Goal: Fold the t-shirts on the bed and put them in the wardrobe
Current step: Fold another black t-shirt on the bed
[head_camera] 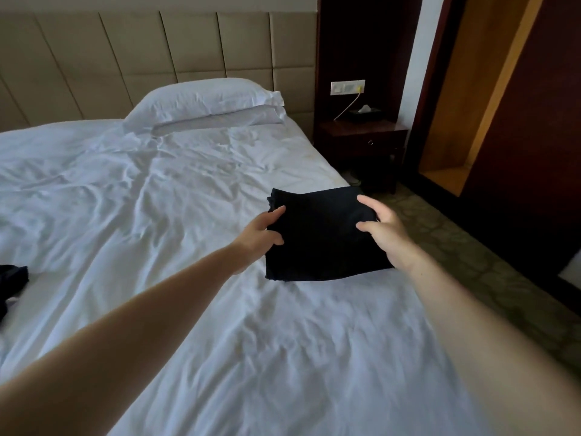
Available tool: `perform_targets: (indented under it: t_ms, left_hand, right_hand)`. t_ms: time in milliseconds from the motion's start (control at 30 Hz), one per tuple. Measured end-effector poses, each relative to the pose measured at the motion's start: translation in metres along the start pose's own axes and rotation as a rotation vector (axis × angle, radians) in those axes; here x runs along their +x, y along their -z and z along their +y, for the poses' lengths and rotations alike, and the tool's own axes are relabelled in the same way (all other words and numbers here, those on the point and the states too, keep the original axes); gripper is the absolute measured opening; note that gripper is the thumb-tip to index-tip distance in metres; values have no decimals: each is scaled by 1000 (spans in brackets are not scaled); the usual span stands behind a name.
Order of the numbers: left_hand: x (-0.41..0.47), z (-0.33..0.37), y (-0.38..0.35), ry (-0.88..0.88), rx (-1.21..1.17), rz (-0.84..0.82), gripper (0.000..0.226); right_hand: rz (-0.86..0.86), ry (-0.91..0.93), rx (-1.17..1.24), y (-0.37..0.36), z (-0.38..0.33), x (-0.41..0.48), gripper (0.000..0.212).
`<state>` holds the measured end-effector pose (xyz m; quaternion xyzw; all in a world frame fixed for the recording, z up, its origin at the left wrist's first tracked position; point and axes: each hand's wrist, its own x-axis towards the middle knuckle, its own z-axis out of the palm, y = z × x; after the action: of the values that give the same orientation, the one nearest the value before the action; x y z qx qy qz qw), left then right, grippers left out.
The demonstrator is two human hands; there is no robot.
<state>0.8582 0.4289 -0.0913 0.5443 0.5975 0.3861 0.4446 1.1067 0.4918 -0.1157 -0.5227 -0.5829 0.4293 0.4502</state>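
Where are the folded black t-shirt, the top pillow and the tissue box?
folded black t-shirt (320, 243): head view, top centre.
top pillow (204, 96): head view, its middle.
tissue box (366, 116): head view, dark front.

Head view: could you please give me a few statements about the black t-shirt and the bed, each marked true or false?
1. The left hand and right hand grip the folded black t-shirt at its sides. True.
2. The t-shirt is already put away. False: it is over the bed, near its right edge; the wardrobe stands off to the right.
3. Two white pillows are stacked by the headboard. True.
4. No other dark clothing is in view. False: a dark garment lies on the bed's left side.
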Motion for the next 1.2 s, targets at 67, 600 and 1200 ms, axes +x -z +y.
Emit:
perform_targets:
  t_ms: [67,600,1200]
  left_hand:
    - [18,1,-7,-6,16,-9,72]
    - [83,-63,-48,56,231,0,74]
    - [-84,-59,-8,-1,753,84,66]
  right_hand:
    - [15,-5,-5,4,4,17,60]
    - [79,-101,-197,0,63,61,56]
    - [-248,177,-900,-52,-16,-102,55]
